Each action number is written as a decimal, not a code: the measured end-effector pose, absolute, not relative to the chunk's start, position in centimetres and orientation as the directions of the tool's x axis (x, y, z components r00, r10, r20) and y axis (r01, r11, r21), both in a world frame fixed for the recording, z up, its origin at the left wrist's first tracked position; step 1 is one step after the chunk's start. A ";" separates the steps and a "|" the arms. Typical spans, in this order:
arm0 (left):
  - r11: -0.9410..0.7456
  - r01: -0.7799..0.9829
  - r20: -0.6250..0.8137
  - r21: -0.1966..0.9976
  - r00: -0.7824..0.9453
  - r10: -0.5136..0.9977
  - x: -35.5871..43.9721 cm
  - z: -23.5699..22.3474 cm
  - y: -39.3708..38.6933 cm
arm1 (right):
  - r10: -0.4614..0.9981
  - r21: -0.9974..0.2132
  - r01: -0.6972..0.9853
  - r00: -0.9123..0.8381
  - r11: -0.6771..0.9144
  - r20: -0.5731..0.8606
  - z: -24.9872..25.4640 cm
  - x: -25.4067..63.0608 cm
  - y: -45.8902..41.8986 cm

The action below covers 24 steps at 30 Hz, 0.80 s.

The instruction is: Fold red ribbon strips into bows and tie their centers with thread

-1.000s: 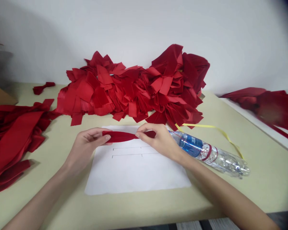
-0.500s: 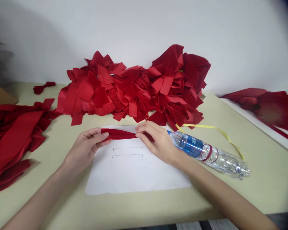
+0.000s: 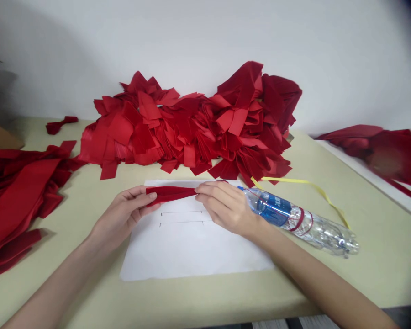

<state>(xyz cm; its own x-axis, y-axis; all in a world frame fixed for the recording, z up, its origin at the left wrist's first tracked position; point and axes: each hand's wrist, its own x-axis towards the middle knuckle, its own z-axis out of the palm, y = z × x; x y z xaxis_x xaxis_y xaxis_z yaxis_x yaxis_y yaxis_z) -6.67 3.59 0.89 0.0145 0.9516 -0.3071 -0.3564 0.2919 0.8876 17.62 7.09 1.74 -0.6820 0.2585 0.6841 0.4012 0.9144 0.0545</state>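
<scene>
Tautly, left hand (image 3: 121, 218), right hand (image 3: 226, 208), fingers (image 3: 151, 196) pinching red fabric strip (image 3: 171, 195), near white paper's far edge (image 3: 171, 182)

Deep red on the narrow fabric strip (image 3: 171, 195) at lower centre, without pattern. Mixed bright and darker reds across the heap of fabric pieces (image 3: 188, 128) at upper centre. Darker red on the folded fabric bands (image 3: 17, 196) at far left. Plain white on the paper sheet (image 3: 192, 251), marked with thin black lines (image 3: 181, 224). At right, a clear plastic bottle (image 3: 315, 230) with a blue label (image 3: 273, 209) and dark red loops (image 3: 298, 220). Bright yellow on the ribbon (image 3: 294, 179). Pale khaki on the tabletop (image 3: 373, 274).
</scene>
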 end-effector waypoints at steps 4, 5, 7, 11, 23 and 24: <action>0.273 -0.309 -0.279 0.911 0.026 0.960 -6.6 1.0 3.5 | 0.492 -0.262 0.451 -0.533 0.853 0.688 2.0 17.3 7.0; 0.270 -0.301 -0.276 0.914 0.026 0.961 -6.5 1.1 3.5 | 0.545 -0.321 0.466 -0.503 0.825 0.671 2.1 17.2 7.0; 0.263 -0.295 -0.270 0.918 0.019 0.963 -6.5 1.2 3.5 | 0.591 -0.360 0.488 -0.492 0.795 0.639 2.2 17.2 7.1; 0.261 -0.311 -0.267 0.914 0.025 0.963 -6.5 1.1 3.4 | 0.489 -0.195 0.492 -0.590 0.849 0.642 2.4 17.3 7.0; 0.300 -0.369 -0.308 0.880 0.040 0.951 -6.5 1.0 3.5 | 0.284 0.122 0.512 -0.641 0.850 0.713 2.4 17.7 7.1; 0.299 -0.363 -0.303 0.882 0.049 0.952 -6.5 1.0 3.4 | 0.278 0.136 0.512 -0.649 0.848 0.709 2.3 17.8 7.1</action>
<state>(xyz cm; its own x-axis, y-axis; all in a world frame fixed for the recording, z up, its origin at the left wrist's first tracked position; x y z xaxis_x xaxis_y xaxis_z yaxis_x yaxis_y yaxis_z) -6.51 3.44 1.05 0.0486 0.9518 -0.3027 -0.3633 0.2991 0.8823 17.76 7.15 2.31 -0.6486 0.2777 0.7086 0.5117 0.8483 0.1359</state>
